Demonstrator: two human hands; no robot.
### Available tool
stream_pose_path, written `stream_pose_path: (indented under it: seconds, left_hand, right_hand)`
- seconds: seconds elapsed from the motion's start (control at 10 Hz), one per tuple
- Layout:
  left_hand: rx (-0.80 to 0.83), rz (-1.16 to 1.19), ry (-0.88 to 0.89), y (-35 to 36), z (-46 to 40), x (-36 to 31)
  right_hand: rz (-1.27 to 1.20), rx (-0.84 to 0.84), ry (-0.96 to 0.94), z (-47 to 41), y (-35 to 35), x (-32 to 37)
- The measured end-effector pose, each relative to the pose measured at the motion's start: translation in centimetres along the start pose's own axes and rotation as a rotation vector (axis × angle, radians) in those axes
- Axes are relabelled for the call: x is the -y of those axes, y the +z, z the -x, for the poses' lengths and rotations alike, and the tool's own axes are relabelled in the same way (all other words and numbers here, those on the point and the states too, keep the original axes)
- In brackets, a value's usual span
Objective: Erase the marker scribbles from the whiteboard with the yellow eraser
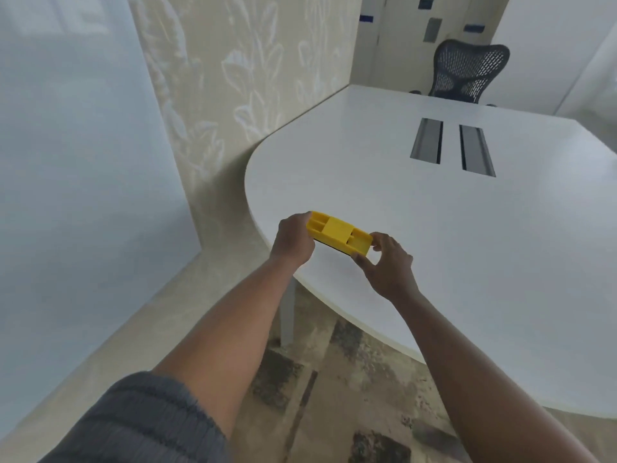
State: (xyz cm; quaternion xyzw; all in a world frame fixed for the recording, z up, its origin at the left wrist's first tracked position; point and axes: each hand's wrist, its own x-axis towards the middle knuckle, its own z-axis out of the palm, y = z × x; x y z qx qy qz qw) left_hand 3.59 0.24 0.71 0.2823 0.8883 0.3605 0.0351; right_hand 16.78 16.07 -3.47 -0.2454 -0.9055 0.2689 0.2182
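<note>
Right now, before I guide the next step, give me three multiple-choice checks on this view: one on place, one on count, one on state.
1. Where is the yellow eraser?
A. Over the white table's near left edge
B. On the floor
C. On the chair

2. How many cable slots are in the tabletop?
A. One
B. Two
C. Four

3. How is the eraser held?
A. Lying untouched
B. In one hand only
C. By both hands, one at each end

Answers: 1 A, it shows against the tabletop edge; 2 B, two grey slots lie side by side; 3 C, the left hand and the right hand grip opposite ends.
</note>
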Motion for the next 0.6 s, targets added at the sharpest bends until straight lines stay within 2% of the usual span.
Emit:
stream_pose_path:
  seconds: [0.4, 0.5, 0.6]
  left_hand:
    - [0.304, -0.032, -0.054, 4.2, -0.7, 1.1]
    - [0.337, -0.033, -0.031, 3.9, 0.1, 1.3]
    - [0.227, -0.004, -0.059, 3.3, 0.9, 1.4]
  right_hand:
    - [0.111, 0.072, 0.126, 0.7, 1.7, -3.3]
    - [0.154, 0.086, 0.118, 0.9, 1.6, -3.1]
    - [0.227, 0.049, 0.114, 1.2, 1.5, -2.1]
